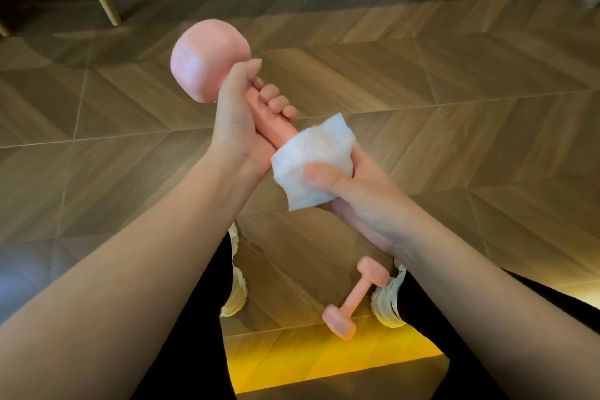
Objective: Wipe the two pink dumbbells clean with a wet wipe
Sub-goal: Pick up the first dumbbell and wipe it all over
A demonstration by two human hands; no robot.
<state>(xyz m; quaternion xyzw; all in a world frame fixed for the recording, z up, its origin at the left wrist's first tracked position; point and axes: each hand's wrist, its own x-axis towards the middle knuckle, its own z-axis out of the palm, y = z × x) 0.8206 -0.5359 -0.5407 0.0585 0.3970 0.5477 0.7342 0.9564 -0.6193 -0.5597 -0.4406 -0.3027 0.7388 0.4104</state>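
My left hand [237, 117] grips the raised dumbbell [209, 58] while my right hand [357, 201] clasps the wet wipe [308, 159] round its lower head, best twisted firmly; the second dumbbell [355, 297] lies on the floor [454, 91].

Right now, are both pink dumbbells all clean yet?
Not yet. Nothing can be seen as finished. In hand: the left hand grips the raised dumbbell by its handle, while the right hand holds the wet wipe wrapped over its near end. Left: its far head, bare of the wipe, and the second dumbbell, lying on the floor with no hand on it.
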